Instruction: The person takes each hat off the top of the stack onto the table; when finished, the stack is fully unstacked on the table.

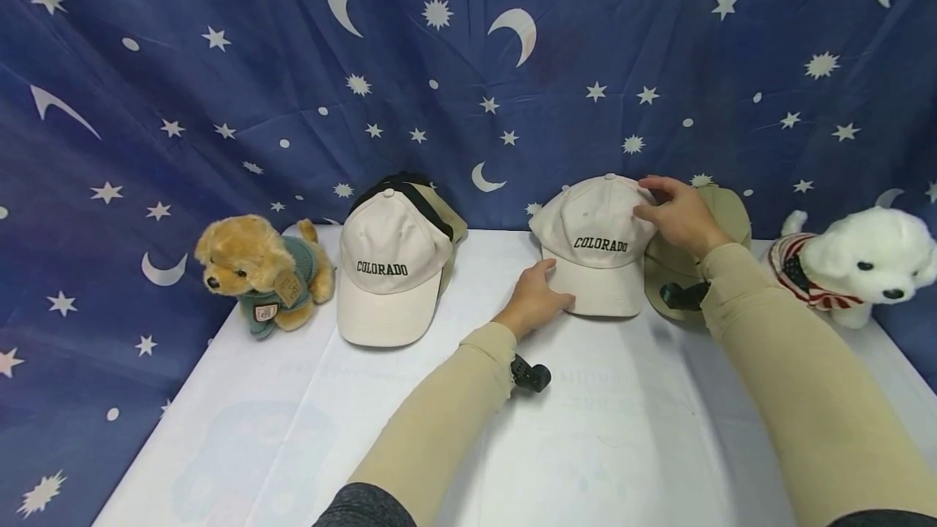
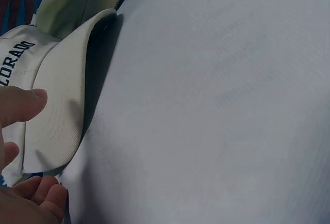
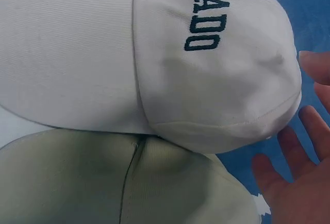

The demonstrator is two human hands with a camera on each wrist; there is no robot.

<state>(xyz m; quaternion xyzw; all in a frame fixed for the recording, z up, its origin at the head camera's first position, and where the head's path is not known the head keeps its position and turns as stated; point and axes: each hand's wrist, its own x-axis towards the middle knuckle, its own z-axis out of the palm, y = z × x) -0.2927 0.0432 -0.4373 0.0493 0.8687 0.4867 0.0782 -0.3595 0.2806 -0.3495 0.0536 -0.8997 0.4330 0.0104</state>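
A cream cap lettered COLORADO (image 1: 602,222) stands against the backdrop, its brim toward the camera. My left hand (image 1: 533,299) is at the brim's left edge, thumb over the brim and fingers beside it in the left wrist view. My right hand (image 1: 681,214) is at the crown's upper right, fingers spread; in the right wrist view the hand (image 3: 304,167) lies just beyond the crown (image 3: 221,79). An olive cap (image 1: 669,267) is beside and partly behind the cream one, under my right wrist. Whether either hand presses on the cap I cannot tell.
On the left stands another cream COLORADO cap (image 1: 388,267) with a black and a tan cap behind it. A brown plush dog (image 1: 249,263) is at the far left, a white plush dog (image 1: 864,254) at the far right. A blue starry cloth (image 1: 468,47) hangs behind the white table (image 1: 586,429).
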